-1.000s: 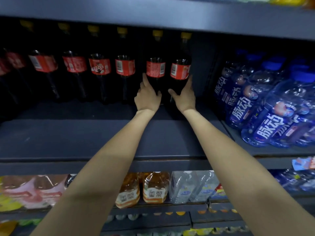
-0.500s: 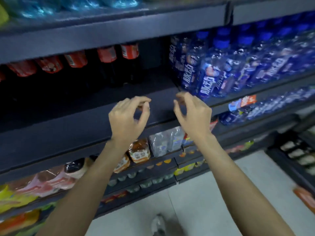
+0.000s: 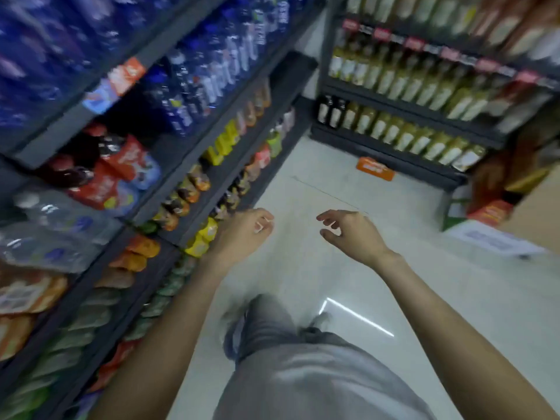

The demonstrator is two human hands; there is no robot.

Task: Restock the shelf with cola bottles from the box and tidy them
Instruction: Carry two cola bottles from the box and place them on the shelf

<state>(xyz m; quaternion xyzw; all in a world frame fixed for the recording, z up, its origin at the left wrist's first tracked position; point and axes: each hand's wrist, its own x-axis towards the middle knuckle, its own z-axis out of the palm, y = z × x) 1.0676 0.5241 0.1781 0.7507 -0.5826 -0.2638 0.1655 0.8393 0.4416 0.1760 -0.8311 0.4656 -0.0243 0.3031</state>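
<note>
Head view, motion-blurred: dark shelving (image 3: 212,165) fills the left of the frame, pale floor (image 3: 424,283) the centre. A cardboard box (image 3: 528,213) sits at right edge; cola bottles cannot be made out. Left hand (image 3: 242,234) and right hand (image 3: 353,234) hang mid-frame, loosely curled, holding nothing.

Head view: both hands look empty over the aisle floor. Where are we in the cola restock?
Done: cannot confirm here; the cola shelf is out of view. In hand: nothing. The left hand and right hand hang loosely curled and empty over the white floor, beside the snack shelves. Left: probably fetch more bottles, perhaps from the cardboard box at the right edge, whose contents are not visible.
</note>
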